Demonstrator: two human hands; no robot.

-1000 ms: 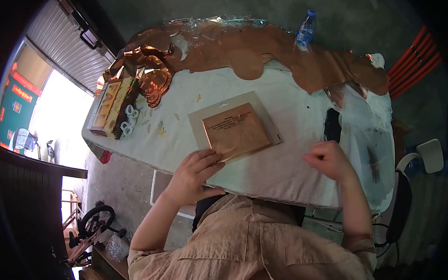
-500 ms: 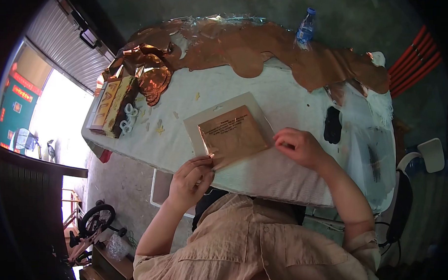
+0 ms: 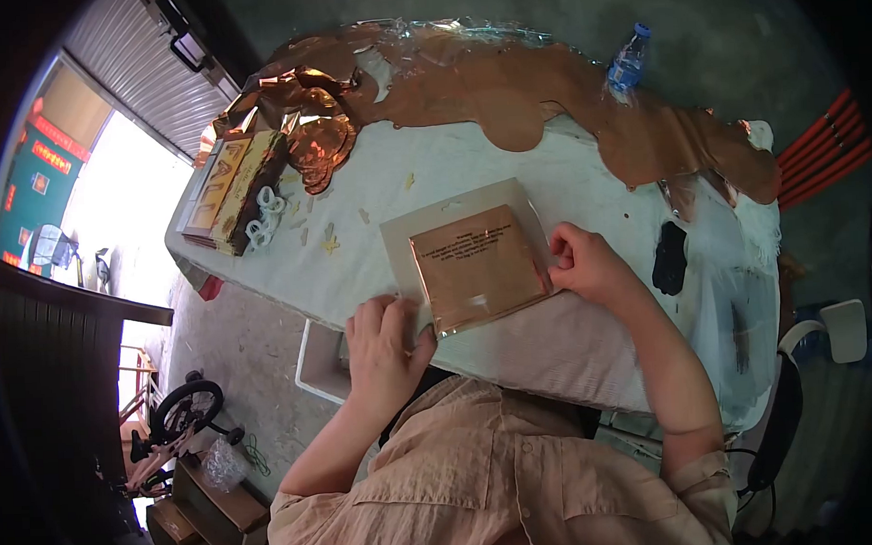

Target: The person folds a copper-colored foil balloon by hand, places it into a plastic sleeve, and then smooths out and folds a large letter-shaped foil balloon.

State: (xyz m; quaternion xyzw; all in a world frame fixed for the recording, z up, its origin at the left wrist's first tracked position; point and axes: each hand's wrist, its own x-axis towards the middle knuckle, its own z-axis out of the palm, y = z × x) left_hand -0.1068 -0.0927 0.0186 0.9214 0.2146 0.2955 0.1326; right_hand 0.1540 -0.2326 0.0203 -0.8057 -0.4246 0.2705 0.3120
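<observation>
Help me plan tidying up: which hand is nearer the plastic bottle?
Right. The right hand is at the right edge of the copper packet, with the bottle beyond it; the left hand is farther, by the packet's lower left corner.

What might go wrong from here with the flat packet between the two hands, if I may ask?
The clear film of the packet could crease or tear if the left hand and right hand pull unevenly at its edges. The packet might also slide off the table, since its near corner lies close to the edge. The bottle, at the far edge, could tip if the foil sheet is tugged.
</observation>
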